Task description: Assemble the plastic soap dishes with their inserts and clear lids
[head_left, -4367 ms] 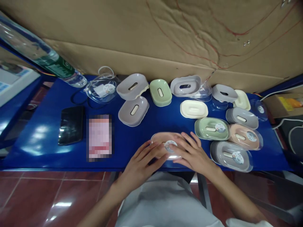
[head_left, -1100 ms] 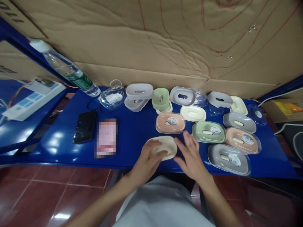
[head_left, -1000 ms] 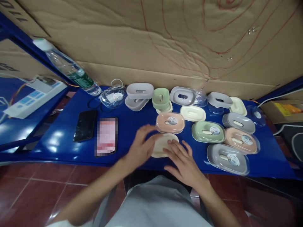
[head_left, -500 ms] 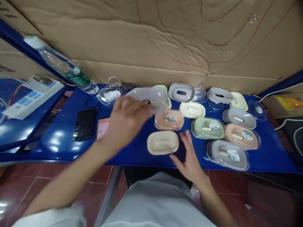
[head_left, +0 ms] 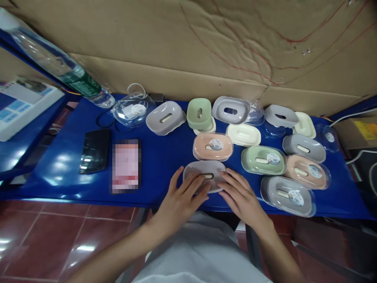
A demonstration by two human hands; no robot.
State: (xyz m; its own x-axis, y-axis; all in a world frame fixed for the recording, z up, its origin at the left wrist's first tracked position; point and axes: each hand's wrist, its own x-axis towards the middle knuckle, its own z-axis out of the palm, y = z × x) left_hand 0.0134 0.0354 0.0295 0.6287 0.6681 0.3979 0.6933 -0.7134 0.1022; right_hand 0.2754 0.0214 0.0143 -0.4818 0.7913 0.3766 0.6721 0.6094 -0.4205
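Observation:
A lilac-grey oval soap dish (head_left: pixel 217 168) with a central slot lies near the table's front edge, a pale bar showing in the slot. My left hand (head_left: pixel 184 196) grips its left and front side, with fingers laid over the top. At the right end my right hand (head_left: pixel 240 192) holds the rim with bent fingers. What lies under the dish is hidden. Just behind it is a peach soap dish (head_left: pixel 203 148) under a clear lid with a round label. A lidded green soap dish (head_left: pixel 256 160) is to the right of my right hand.
Lidded grey (head_left: pixel 284 192) and peach (head_left: pixel 300 173) dishes stand right. Behind are a loose grey dish (head_left: pixel 157 118), a green dish (head_left: pixel 191 118), a cream tray (head_left: pixel 250 137) and clear lids (head_left: pixel 129 118). A black phone (head_left: pixel 94 151), a lit phone (head_left: pixel 126 167) and a bottle (head_left: pixel 67 72) are left.
My left hand has brought a grey dish forward and down to where the cream tray lay, covering it. My right hand has closed in from the right onto the dish. The view has shifted slightly.

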